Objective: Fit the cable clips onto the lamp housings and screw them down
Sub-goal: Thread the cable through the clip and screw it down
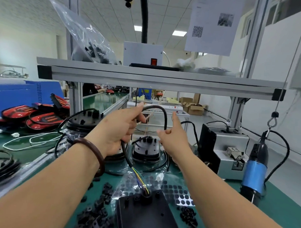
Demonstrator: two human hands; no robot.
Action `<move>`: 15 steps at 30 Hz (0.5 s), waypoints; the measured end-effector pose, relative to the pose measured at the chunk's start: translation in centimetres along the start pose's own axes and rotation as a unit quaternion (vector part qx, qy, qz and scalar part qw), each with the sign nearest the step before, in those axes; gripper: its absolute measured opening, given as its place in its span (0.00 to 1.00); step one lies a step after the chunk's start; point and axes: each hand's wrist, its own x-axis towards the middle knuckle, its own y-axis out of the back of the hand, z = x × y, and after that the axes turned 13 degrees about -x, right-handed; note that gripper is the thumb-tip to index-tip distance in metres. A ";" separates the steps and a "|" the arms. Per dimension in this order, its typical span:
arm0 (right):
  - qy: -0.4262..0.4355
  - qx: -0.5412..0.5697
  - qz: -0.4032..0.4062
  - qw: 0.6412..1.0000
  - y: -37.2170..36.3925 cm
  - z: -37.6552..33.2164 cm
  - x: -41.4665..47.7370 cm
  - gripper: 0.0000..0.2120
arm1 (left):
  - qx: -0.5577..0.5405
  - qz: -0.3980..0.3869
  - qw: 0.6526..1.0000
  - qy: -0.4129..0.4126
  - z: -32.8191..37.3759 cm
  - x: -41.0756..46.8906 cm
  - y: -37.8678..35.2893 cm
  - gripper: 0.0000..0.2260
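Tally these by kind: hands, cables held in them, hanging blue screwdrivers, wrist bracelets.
Hands: 2, the left hand and the right hand
black cable, gripped by the left, pinched by the right: 1
blue screwdriver: 1
bracelet: 1
Total: 5

Bright, cool, even light fills the scene. It comes mainly from the ceiling light panels (pixel 179 33) at 12 o'clock, which burn out to plain white. The wall (pixel 20 44) at 9 o'clock is washed pale. Glare streaks the clear plastic bag (pixel 84 33) at 11 o'clock. Shadows on the green mat (pixel 271 205) are faint and soft-edged. Wide-angle distortion bows the shelf beam (pixel 165 80) and stretches the forearms at 6 o'clock. The left hand (pixel 114 129) and right hand (pixel 172 139), both holding the black cable (pixel 164 114), look slightly smeared, and the far room is soft.
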 end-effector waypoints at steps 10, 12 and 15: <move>0.164 -0.101 -0.002 0.981 1.0 -0.8 0.1 0.19 | 0.374 0.241 0.884 -0.143 0.3 0.4 4.1 0.22; 0.171 -0.053 -0.044 0.983 0.8 -1.5 -0.4 0.16 | 0.574 0.157 0.744 -0.304 1.0 0.0 2.2 0.27; 0.181 0.050 -0.064 0.980 0.6 -2.8 -1.1 0.09 | 0.720 -0.012 0.624 -0.305 1.1 -0.3 -1.4 0.22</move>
